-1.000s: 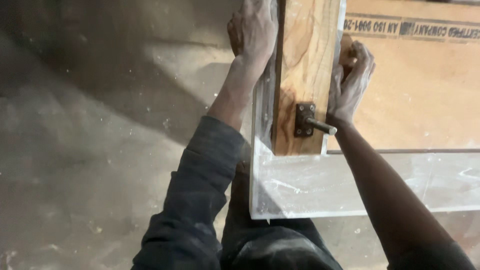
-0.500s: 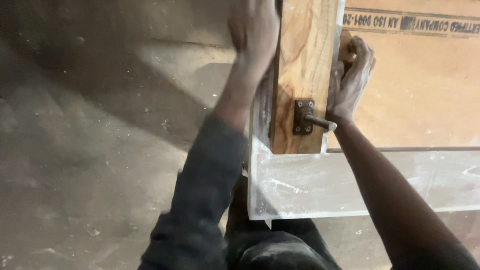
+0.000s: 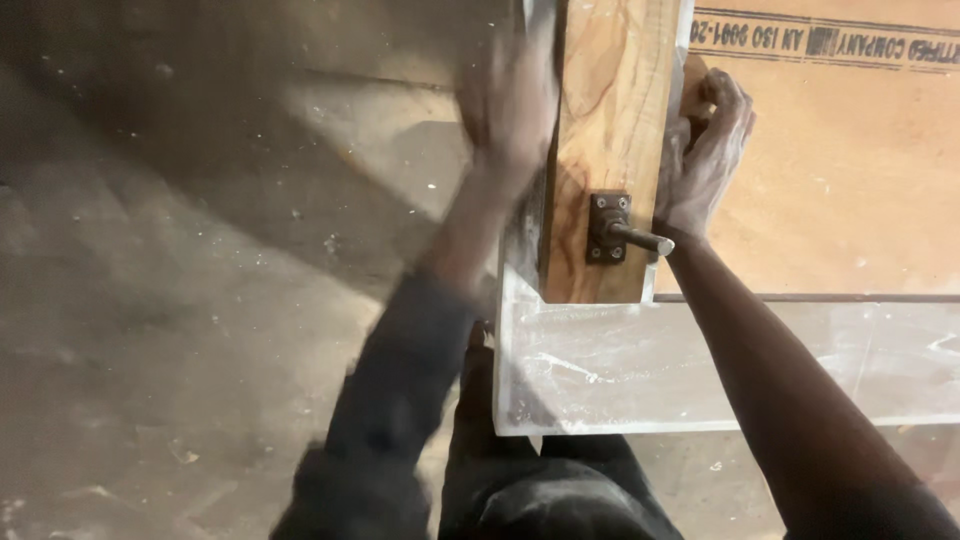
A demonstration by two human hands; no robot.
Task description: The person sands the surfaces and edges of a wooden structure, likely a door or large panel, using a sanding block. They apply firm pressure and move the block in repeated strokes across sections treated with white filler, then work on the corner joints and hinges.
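Wooden plank (image 3: 608,150), upright between clear plastic-wrapped panels, bearing a dark metal bracket (image 3: 610,228) with a protruding pin. Judged stiff, fairly heavy, rough enough for a sure grip; best held along its long edges. Left hand (image 3: 508,105) blurred against the left edge, closure impossible to tell. Right hand (image 3: 706,160) curled tight on the plank's right edge. Orange board (image 3: 850,180) behind; dusty floor (image 3: 180,300) at left.

Wooden plank (image 3: 610,140) in a clear plastic frame (image 3: 700,365), upper centre of the frame.
The tan, grained plank runs up out of view; a dark metal bracket with a peg (image 3: 620,230) sits near its lower end, above the scuffed, whitish transparent frame crossing right.
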